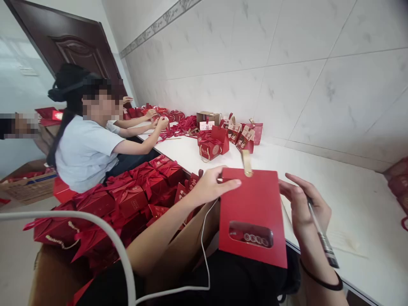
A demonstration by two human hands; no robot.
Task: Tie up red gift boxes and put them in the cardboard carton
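White cable (123,250) looping up close; left hand (210,186) has its grip pinched on a red box (250,202), right hand's (307,210) holding a pen-like tool (323,239) over the table (360,204).

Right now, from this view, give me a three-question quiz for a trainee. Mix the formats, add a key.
1. Which hand holds the slim tool: A) left, B) right, C) neither?
2. True or false: on the held red box, the clear window is at the same end as the gold tab.
3. Fill in: the wristband on the person's right arm is ____ in colour.

Key: 1. B; 2. false, it is at the opposite end; 3. black.
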